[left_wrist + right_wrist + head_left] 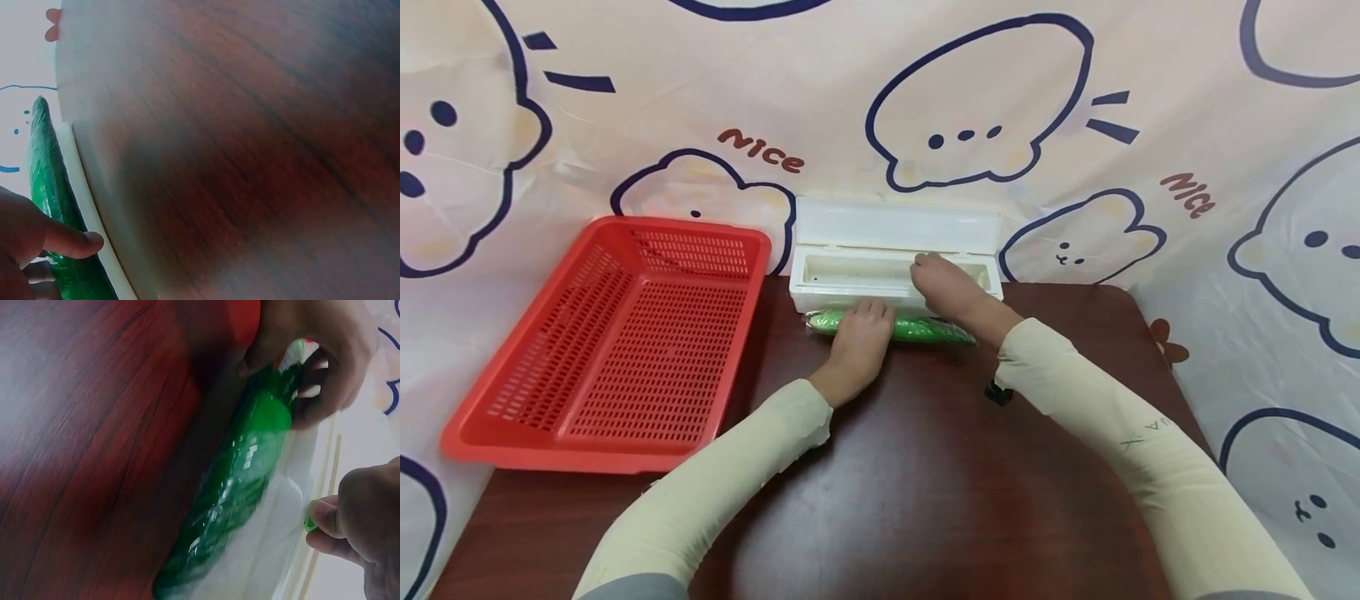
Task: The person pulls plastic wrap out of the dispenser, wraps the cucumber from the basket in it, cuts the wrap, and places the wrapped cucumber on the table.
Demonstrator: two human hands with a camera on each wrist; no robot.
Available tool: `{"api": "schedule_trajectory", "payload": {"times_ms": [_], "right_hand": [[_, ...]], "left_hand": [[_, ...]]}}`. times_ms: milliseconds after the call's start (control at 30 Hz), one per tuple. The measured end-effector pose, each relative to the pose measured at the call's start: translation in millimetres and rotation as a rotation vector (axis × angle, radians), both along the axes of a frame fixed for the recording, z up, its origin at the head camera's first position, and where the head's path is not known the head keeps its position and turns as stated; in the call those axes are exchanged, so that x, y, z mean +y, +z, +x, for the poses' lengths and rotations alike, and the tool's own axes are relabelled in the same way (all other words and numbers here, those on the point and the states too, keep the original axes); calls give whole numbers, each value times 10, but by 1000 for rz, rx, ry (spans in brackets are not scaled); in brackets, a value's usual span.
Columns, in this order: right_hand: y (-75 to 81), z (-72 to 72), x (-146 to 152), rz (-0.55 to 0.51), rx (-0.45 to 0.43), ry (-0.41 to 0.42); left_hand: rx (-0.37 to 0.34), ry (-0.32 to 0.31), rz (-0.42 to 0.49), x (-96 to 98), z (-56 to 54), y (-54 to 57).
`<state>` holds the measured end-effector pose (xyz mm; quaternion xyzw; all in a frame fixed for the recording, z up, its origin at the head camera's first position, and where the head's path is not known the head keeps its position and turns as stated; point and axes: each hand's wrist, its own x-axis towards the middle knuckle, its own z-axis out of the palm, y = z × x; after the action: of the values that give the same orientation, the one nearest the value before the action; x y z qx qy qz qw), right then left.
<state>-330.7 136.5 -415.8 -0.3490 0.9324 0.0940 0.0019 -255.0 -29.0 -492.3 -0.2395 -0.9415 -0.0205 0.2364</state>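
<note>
A cucumber wrapped in shiny clear film lies along the front of a long white box, whose lid stands raised at the back. My left hand grips the cucumber near its left end; in the left wrist view the thumb lies across it. Thumb and fingers of my right hand pinch a small green piece at the box's edge. Clear film spans between cucumber and box in the right wrist view. From the head view, the right hand hides the green piece.
To the left, a red slotted plastic basket stands on the dark brown table. A wall sheet with cartoon drawings hangs right behind the box and along the sides. Beneath my right cuff a small black object shows.
</note>
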Motion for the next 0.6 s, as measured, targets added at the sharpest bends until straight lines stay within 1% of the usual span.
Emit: {"api": "schedule_trajectory", "payload": {"times_ms": [267, 400, 500, 533, 600], "right_hand": [[-72, -20, -308, -24, 65, 54], [-107, -19, -491, -59, 78, 88], [-117, -22, -714, -93, 69, 164], [-112, -27, -797, -100, 59, 186], [-95, -48, -960, -110, 41, 199]], "left_hand": [[-29, 21, -30, -161, -6, 23], [-5, 40, -51, -212, -3, 20], [23, 38, -68, -182, 26, -36], [22, 30, -67, -157, 41, -53], [0, 11, -57, -88, 73, -77]]}}
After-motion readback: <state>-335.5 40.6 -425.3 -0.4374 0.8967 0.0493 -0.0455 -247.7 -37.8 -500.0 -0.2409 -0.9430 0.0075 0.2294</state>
